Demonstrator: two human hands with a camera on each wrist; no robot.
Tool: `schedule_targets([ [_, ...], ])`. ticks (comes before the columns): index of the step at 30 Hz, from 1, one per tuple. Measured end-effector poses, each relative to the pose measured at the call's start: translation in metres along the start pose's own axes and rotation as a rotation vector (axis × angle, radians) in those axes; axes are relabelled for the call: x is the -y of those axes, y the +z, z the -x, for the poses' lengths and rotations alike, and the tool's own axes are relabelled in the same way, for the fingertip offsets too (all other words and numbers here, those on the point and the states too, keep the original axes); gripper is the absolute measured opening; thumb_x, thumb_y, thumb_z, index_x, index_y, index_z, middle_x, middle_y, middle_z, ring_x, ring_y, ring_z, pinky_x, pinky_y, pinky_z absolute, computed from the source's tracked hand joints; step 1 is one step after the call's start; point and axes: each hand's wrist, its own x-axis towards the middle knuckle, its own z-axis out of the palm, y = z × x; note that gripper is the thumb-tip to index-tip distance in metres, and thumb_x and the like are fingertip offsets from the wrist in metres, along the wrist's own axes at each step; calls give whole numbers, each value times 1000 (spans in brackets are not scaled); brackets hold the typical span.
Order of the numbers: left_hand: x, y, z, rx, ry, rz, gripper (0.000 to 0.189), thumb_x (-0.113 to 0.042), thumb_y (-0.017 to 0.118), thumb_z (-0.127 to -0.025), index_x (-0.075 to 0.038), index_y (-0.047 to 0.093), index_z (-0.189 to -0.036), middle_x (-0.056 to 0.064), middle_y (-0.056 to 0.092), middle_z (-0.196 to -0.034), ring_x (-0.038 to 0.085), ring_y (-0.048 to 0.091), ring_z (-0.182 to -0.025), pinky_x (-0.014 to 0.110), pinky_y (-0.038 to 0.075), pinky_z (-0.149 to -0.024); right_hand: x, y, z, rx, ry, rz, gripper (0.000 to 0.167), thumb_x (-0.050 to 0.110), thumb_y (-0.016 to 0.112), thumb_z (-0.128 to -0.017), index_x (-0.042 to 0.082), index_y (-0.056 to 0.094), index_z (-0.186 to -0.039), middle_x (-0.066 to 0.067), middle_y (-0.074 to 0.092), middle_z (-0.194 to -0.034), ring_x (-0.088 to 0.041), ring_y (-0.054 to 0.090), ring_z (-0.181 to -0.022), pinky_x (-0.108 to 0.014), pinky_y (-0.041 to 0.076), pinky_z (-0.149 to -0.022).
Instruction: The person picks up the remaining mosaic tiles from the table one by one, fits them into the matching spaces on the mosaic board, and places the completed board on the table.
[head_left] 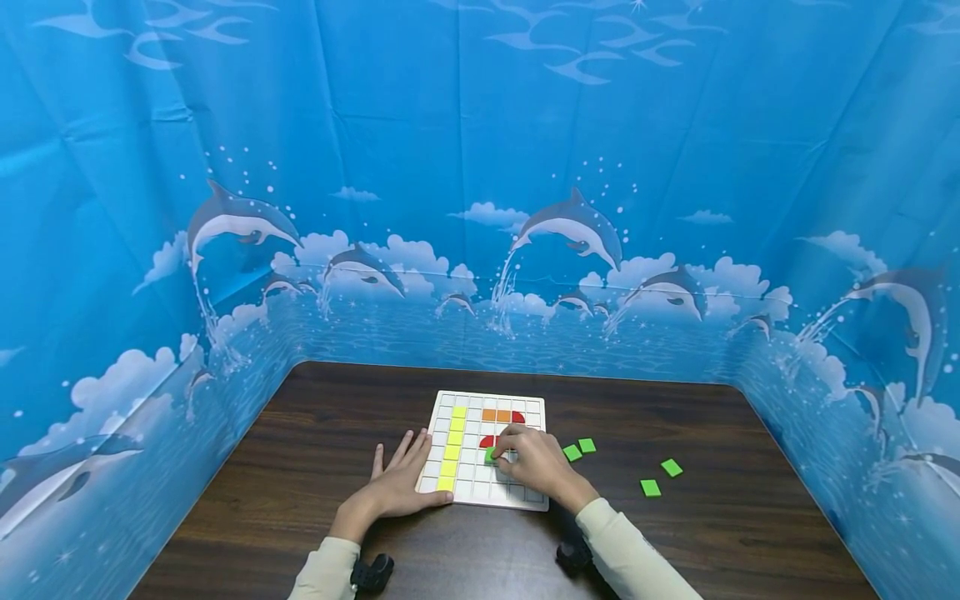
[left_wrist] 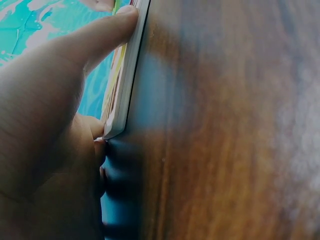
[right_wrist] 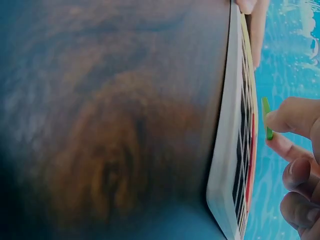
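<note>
A white gridded board [head_left: 495, 493] lies on the table, carrying a column of yellow squares [head_left: 452, 452], orange squares [head_left: 495, 415] and red rounded pieces [head_left: 487, 442]. My left hand [head_left: 397, 487] rests along the board's left side with fingers spread; its thumb [left_wrist: 117, 27] touches the near edge in the left wrist view. Over the middle of the grid, my right hand [head_left: 538, 462] pinches a green square tile [right_wrist: 266, 115] between thumb and forefinger. In the right wrist view that tile is tilted on edge, just off the board's face. The hand hides part of the grid behind it.
Several loose green tiles [head_left: 650, 487] lie on the dark wooden table [head_left: 735, 533] right of the board, two of them close beside the right wrist. A blue curtain [head_left: 465, 167] printed with dolphins surrounds the table's back and sides.
</note>
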Motion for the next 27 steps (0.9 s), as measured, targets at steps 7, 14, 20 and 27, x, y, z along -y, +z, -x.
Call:
schedule_targets([
  [7, 1, 0, 0, 2, 7, 7, 118, -76, 69, -88, -10, 18, -172, 7, 10, -182, 35, 4, -169, 73, -10, -127, 1, 9, -4, 29, -10, 19, 7, 18, 84, -91, 23, 87, -95, 5, 76, -108, -10, 73, -97, -23, 55, -66],
  [14, 0, -1, 0, 3, 3, 1, 118, -76, 69, -88, -10, 18, -172, 7, 10, -181, 35, 5, -169, 74, -10, -127, 5, 11, -6, 73, -25, 37, 10, 17, 82, -95, 22, 87, -101, 5, 76, -111, -10, 73, -94, -25, 56, -66],
  [20, 1, -1, 0, 2, 11, 11, 119, -77, 68, -88, -9, 18, -172, 8, 10, -182, 36, 4, -169, 74, -11, -126, 9, 8, -7, 108, -31, 43, 12, 18, 78, -99, 20, 87, -106, 4, 75, -114, -8, 71, -88, -24, 55, -67],
  [27, 3, 0, 0, 2, 19, 41, 120, -78, 68, -87, -8, 18, -172, 10, 10, -181, 37, 2, -168, 72, -15, -126, 10, 6, -7, 111, -35, 66, 12, 20, 77, -99, 22, 87, -106, 6, 76, -114, -6, 71, -86, -22, 54, -64],
])
